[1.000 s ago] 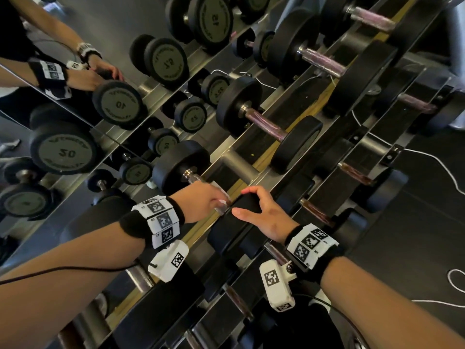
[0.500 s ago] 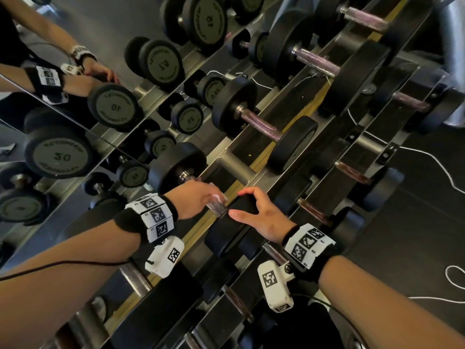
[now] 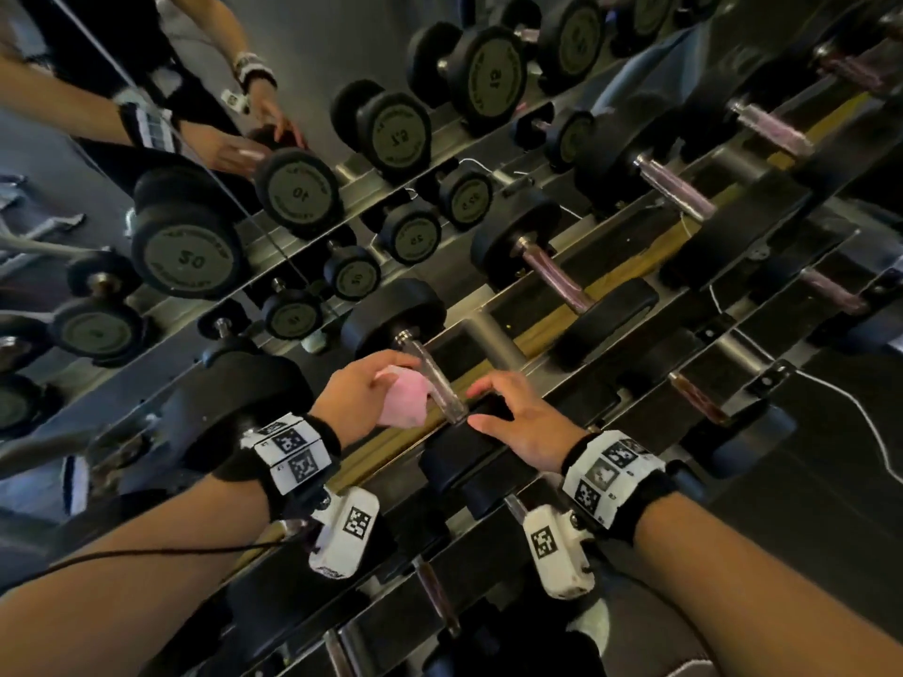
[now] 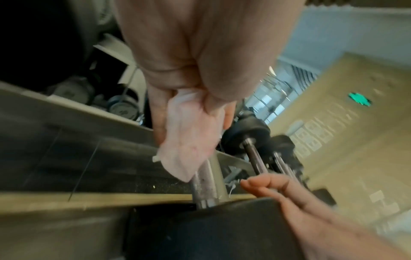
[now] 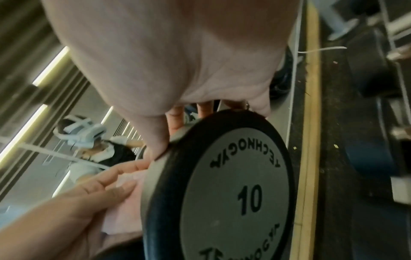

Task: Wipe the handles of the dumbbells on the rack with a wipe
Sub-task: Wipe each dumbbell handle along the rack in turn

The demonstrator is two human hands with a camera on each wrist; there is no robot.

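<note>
On the rack's top tier point(image 3: 547, 329) lies a black 10 dumbbell point(image 3: 398, 312) with a steel handle point(image 3: 435, 378). My left hand point(image 3: 391, 378) pinches a pink wipe point(image 3: 403, 400) just left of that handle. In the left wrist view the wipe point(image 4: 189, 140) hangs from my left hand point(image 4: 193, 126) against the handle point(image 4: 204, 183). My right hand point(image 3: 481, 405) cups the dumbbell's near head point(image 3: 464, 447), thumb and fingers round its rim. In the right wrist view my right hand point(image 5: 184, 128) grips the top of the head marked 10 point(image 5: 233, 193).
Heavier dumbbells point(image 3: 557, 271) with pinkish handles lie further along the top tier. Lower tiers hold smaller dumbbells point(image 3: 698, 398). A mirror point(image 3: 195, 256) behind the rack repeats the dumbbells and my arms. A white cable point(image 3: 860, 412) lies on the dark floor at the right.
My left hand was wrapped round the handle near its near end. It has since drawn off to the left, and the pink wipe now shows. My right hand stays on the near head.
</note>
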